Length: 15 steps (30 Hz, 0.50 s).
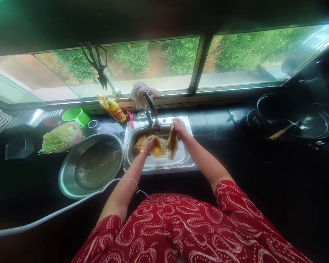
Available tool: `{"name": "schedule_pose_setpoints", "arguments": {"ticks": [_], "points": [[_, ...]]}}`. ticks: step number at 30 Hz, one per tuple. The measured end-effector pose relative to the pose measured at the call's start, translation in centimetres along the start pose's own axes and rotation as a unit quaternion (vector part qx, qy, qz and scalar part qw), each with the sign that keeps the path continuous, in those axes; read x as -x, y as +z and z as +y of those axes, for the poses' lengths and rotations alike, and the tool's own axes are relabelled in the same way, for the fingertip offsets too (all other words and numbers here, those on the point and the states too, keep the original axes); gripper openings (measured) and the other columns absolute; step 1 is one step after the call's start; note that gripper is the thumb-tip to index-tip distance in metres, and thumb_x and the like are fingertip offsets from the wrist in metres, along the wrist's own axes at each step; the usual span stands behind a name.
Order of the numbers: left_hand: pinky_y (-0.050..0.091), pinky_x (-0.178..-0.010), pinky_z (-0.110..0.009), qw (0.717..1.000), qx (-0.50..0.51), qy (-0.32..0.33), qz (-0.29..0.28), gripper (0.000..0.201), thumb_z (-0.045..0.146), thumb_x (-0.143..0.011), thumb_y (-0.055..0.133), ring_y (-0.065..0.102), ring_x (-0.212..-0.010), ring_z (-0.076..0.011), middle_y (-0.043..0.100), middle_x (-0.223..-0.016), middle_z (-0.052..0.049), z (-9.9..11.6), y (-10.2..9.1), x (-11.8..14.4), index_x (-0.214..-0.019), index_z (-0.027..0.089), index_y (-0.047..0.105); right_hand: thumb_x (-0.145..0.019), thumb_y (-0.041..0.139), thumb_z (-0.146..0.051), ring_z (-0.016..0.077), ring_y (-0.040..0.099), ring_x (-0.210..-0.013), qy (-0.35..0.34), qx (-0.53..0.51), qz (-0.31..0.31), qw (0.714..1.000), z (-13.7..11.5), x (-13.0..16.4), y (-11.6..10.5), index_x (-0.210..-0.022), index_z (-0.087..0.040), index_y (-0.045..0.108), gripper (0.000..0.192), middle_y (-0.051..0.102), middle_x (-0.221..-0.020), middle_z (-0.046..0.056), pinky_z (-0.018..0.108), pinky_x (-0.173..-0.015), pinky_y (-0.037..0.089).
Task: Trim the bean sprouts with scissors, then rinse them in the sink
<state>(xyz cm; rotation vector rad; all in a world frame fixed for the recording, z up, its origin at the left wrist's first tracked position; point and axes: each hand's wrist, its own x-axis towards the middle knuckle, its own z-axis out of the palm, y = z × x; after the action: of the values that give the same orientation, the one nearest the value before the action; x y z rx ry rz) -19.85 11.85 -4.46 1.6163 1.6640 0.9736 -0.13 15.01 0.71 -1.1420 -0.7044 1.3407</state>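
Over the steel sink (185, 162), a limp tan-and-yellow piece (172, 146) hangs from my right hand (180, 129), whose fingers are closed on its upper end. I cannot tell whether it is poultry or wet cloth, and part of it is blurred by a pixelated patch. My left hand (150, 144) is closed at the yellow lower part of the same piece, left of centre in the basin. Just above and between the hands is the tap (156, 125), with a thin stream of water falling from it. A brown woven-looking item (139, 143) lies in the basin's left side.
Left of the sink stands a wide metal basin (63, 179) of murky water. Behind it are a bowl of leafy greens (59, 137), a green mug (76, 116) and a yellow bottle (111, 108). A white cable (55, 216) crosses my left forearm. Pans (274, 109) stand far right.
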Motion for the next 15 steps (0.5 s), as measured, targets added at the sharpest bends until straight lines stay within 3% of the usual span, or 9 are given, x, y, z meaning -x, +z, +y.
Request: {"name": "schedule_pose_setpoints", "arguments": {"ticks": [4, 9, 11, 15], "points": [[0.041, -0.063, -0.028, 0.997, -0.071, -0.014, -0.037, 0.034, 0.051, -0.074, 0.065, 0.055, -0.065, -0.0169, 0.058, -0.065, 0.0, 0.6, 2.0, 1.9, -0.067, 0.019, 0.054, -0.083, 0.051, -0.017, 0.0068, 0.044, -0.054, -0.013, -0.021, 0.013, 1.0, -0.3, 1.5, 2.0, -0.071, -0.019, 0.049, 0.012, 0.05, -0.06, -0.007, 0.019, -0.054, 0.037], [0.044, -0.071, -0.03, 0.986, -0.166, 0.01, -0.019, 0.036, 0.043, -0.071, 0.07, 0.063, -0.081, -0.0224, 0.067, -0.086, -0.005, 1.3, 4.2, 1.7, -0.098, 0.02, 0.062, -0.083, 0.054, -0.025, 0.0067, 0.044, -0.054, -0.063, -0.002, -0.047, 0.997, 0.0, 2.6, 2.9, -0.075, -0.02, 0.051, 0.01, 0.049, -0.06, -0.008, 0.018, -0.054, 0.038], [0.045, -0.074, -0.03, 0.986, -0.166, 0.003, -0.033, 0.027, 0.035, -0.074, 0.067, 0.064, -0.082, -0.0225, 0.069, -0.083, -0.004, 0.7, 3.8, 1.1, -0.097, 0.023, 0.066, -0.083, 0.054, -0.027, 0.0071, 0.046, -0.056, -0.089, 0.016, -0.056, 0.994, -0.3, 2.0, 2.3, -0.076, -0.02, 0.053, 0.01, 0.051, -0.061, -0.007, 0.019, -0.055, 0.038], [0.047, -0.072, -0.028, 0.997, -0.047, -0.017, -0.054, 0.014, 0.028, -0.073, 0.058, 0.063, -0.074, -0.0184, 0.068, -0.077, -0.003, -0.6, 1.6, 0.3, -0.078, 0.02, 0.068, -0.083, 0.051, -0.026, 0.0074, 0.046, -0.056, -0.12, 0.025, -0.033, 0.992, -1.0, 0.3, 0.4, -0.075, -0.02, 0.053, 0.011, 0.051, -0.061, -0.007, 0.019, -0.054, 0.037]]}}
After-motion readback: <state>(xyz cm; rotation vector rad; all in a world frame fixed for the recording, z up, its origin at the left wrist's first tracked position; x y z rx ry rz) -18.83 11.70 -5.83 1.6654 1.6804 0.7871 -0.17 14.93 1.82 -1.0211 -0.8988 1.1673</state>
